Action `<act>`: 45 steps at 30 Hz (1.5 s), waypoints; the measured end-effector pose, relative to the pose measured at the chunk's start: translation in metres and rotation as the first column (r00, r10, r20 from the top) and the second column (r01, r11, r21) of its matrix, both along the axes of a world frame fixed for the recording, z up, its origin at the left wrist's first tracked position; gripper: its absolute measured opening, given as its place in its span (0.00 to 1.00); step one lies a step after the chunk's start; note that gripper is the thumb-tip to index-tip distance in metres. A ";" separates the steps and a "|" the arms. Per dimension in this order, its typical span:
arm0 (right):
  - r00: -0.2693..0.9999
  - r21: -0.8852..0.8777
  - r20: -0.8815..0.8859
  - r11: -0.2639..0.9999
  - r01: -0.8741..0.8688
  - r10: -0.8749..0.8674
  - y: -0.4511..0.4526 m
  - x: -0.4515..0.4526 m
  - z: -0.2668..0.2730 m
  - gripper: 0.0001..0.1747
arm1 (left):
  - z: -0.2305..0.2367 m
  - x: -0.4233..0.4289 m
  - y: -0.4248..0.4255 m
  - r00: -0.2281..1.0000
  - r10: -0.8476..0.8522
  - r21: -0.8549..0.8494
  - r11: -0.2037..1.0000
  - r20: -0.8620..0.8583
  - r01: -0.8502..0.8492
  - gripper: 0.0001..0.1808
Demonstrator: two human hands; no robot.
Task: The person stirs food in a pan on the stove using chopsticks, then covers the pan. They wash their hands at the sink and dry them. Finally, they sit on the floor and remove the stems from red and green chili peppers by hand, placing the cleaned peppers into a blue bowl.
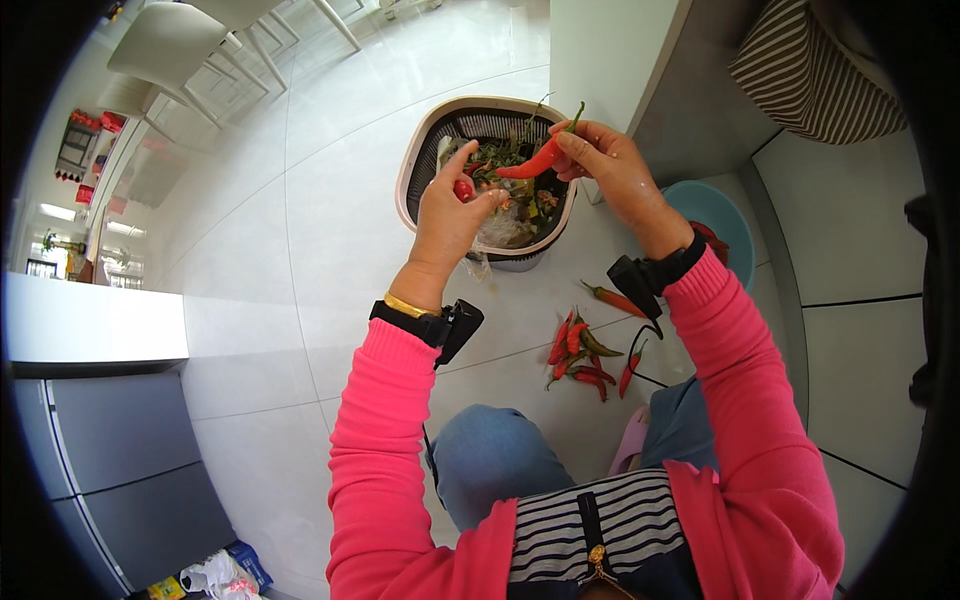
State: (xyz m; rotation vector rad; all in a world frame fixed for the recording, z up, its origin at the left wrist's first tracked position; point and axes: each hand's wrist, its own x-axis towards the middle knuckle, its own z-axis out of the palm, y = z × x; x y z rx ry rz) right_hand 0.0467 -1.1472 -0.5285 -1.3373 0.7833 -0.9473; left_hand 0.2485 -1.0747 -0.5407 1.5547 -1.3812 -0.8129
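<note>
Over a waste basket (406,176) with a beige rim and dark slatted sides, my right hand (600,154) pinches a red chili pepper (544,160) near its green stem. Its tip points left, toward my left hand (454,206). The thumb and forefinger of that hand are spread, and a second red chili pepper (463,190) shows in its palm, mostly hidden by the hand. Plant scraps (504,154) and a clear plastic bag (508,227) lie inside the basket. On the floor nearer me is a pile of red and greenish chili peppers (576,351).
A blue basin (731,214) with red peppers stands right of my right wrist, partly hidden. One orange-red pepper (616,300) lies near a black cable (636,352). A white panel (600,67) rises behind the basket. White chairs (169,45) stand far left, above a grey cabinet (127,435).
</note>
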 end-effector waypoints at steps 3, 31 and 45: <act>1.000 -0.021 0.021 1.000 -0.019 0.019 -0.002 0.007 -0.006 0.15 | 0.004 -0.004 0.002 0.992 -0.090 0.061 0.994 -0.083 0.096 0.36; 0.994 0.033 -0.067 0.996 -0.085 0.087 -0.004 0.010 -0.015 0.15 | -0.002 0.000 0.001 0.963 -0.046 0.069 0.995 -0.267 0.066 0.21; 0.917 0.166 -0.114 0.918 -0.361 0.381 0.002 0.003 -0.017 0.12 | -0.002 -0.008 0.012 0.942 -0.324 0.089 0.939 -0.085 0.331 0.15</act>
